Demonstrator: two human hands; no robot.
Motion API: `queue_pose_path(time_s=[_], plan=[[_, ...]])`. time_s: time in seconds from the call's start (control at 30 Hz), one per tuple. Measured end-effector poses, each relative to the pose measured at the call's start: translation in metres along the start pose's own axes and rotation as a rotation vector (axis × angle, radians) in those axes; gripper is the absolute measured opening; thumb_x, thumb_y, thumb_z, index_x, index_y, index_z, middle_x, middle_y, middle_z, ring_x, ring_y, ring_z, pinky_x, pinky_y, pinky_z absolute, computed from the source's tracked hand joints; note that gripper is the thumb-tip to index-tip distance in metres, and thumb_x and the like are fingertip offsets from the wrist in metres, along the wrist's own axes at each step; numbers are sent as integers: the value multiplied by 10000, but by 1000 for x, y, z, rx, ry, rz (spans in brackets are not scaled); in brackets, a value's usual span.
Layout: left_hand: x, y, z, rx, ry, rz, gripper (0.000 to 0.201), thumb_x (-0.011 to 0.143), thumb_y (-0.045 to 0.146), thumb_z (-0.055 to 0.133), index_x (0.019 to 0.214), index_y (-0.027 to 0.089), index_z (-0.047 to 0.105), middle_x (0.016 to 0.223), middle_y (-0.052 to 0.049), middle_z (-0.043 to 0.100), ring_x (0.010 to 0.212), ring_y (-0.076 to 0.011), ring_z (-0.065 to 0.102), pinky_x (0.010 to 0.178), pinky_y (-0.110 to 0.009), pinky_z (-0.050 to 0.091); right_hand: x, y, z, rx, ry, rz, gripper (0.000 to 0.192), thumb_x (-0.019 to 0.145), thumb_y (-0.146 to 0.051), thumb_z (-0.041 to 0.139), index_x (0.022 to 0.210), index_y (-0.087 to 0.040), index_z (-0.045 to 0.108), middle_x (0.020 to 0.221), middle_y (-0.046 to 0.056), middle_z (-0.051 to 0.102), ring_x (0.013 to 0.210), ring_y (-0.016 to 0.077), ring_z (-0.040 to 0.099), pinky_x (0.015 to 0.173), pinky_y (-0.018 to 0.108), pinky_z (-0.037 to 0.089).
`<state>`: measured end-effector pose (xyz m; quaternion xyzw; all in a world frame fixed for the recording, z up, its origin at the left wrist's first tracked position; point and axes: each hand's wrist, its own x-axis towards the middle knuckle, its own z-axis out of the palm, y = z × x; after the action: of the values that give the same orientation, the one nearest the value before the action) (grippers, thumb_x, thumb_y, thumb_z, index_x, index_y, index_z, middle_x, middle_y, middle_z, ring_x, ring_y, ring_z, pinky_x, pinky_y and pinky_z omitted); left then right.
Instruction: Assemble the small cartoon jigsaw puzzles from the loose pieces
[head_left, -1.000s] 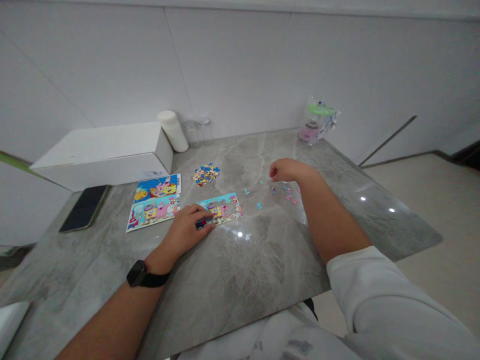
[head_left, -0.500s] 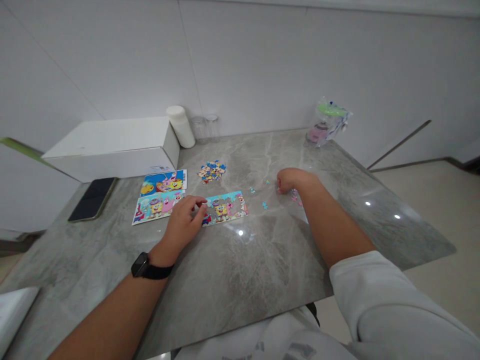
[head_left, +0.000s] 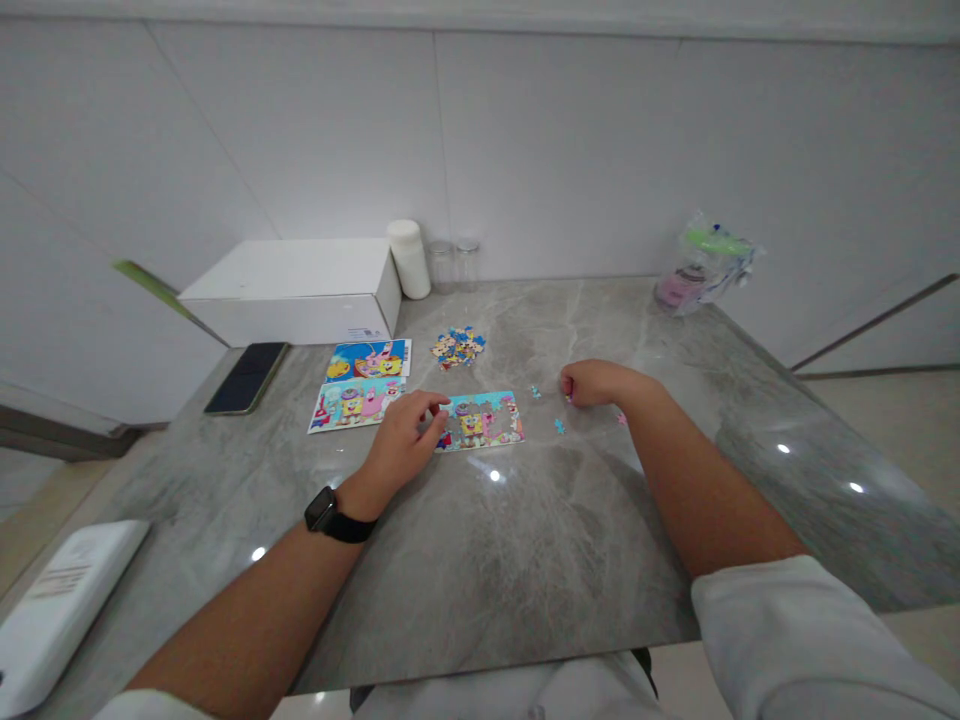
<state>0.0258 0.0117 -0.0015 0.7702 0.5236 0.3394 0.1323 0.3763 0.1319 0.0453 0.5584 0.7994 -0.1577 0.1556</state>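
Left hand [head_left: 405, 440] is laid on the grey marble-look table [head_left: 525, 540], fingers loosely curled, fingertips touching the left edge of the part-built colourful cartoon jigsaw panel [head_left: 480, 422]; whether a piece is pinched cannot be told. A black wristwatch [head_left: 324, 512] is worn on that wrist. Right hand [head_left: 589, 382] is closed into a loose fist, resting on the table right of the panel among small loose blue and pink puzzle pieces [head_left: 559, 426]; what is gripped inside, if anything, cannot be told.

The jigsaw panel is placed flat at table centre, between both hands. A heap of unsorted puzzle pieces [head_left: 458, 347] is seen just beyond it. Two printed cartoon reference cards [head_left: 361, 385] are laid left of the panel, touching each other. Farther left a dark smartphone [head_left: 247, 364] is placed; behind it, a long white cardboard box [head_left: 296, 290]. A white cylindrical container [head_left: 409, 259] and two clear jars [head_left: 454, 265] are stood against the wall. A wrapped green-lidded cup [head_left: 701, 265] is seen at far right.
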Motion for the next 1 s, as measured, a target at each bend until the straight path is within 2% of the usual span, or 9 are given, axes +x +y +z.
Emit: queue_pose_path(time_s=[0.1, 0.23, 0.37, 0.47, 0.63, 0.8, 1.0], plan=[[-1, 2, 0, -1, 4, -3, 249, 1032, 347, 531, 1176, 223, 692, 1005, -60, 716, 915, -223, 647, 885, -394, 511, -4, -3, -4, 71, 15, -63, 262, 733, -115, 679, 936, -230, 798, 984, 91, 801, 891, 252, 713, 745, 319, 481], [-1, 7, -1, -5, 8, 18, 213, 1034, 313, 542, 1146, 217, 695, 1000, -60, 723, 953, -225, 662, 933, -410, 505, -12, -15, -14, 369, 10, -239, 118, 768, -275, 694, 866, -236, 748, 839, 49, 755, 791, 220, 659, 706, 315, 483], [-1, 11, -3, -11, 11, 31, 200, 1035, 308, 555, 1136, 215, 700, 968, -57, 716, 937, -224, 661, 896, -401, 499, -19, -44, -18, 684, 58, -394, 266, 792, -476, 696, 869, -222, 696, 796, 15, 690, 760, 187, 613, 715, 312, 484], [-1, 12, -3, -17, 10, 41, 196, 1035, 321, 567, 1128, 215, 704, 958, -58, 712, 929, -223, 658, 877, -395, 487, -20, -71, -12, 884, 75, -451, 318, 772, -507, 748, 863, -214, 664, 785, -3, 659, 736, 164, 596, 705, 305, 474], [-2, 11, -1, -46, 6, 55, 179, 1022, 332, 615, 1134, 231, 712, 954, -40, 704, 919, -206, 648, 879, -381, 474, -15, -108, 8, 1175, 26, -440, 370, 692, -479, 861, 809, -203, 644, 762, -23, 651, 714, 135, 595, 704, 289, 477], [-1, 17, -1, -154, 32, 17, 155, 994, 334, 653, 1069, 220, 727, 890, -24, 688, 842, -183, 621, 833, -347, 479, -13, -129, 23, 1443, -10, -369, 437, 622, -476, 928, 817, -198, 652, 724, -47, 636, 665, 114, 592, 658, 267, 489], [1, 24, 0, -309, 43, -112, 154, 958, 335, 652, 910, 195, 693, 853, -15, 677, 787, -158, 588, 766, -298, 474, -14, -140, 32, 1515, -48, -321, 513, 588, -522, 958, 844, -201, 650, 693, -53, 650, 577, 91, 559, 575, 242, 455]])
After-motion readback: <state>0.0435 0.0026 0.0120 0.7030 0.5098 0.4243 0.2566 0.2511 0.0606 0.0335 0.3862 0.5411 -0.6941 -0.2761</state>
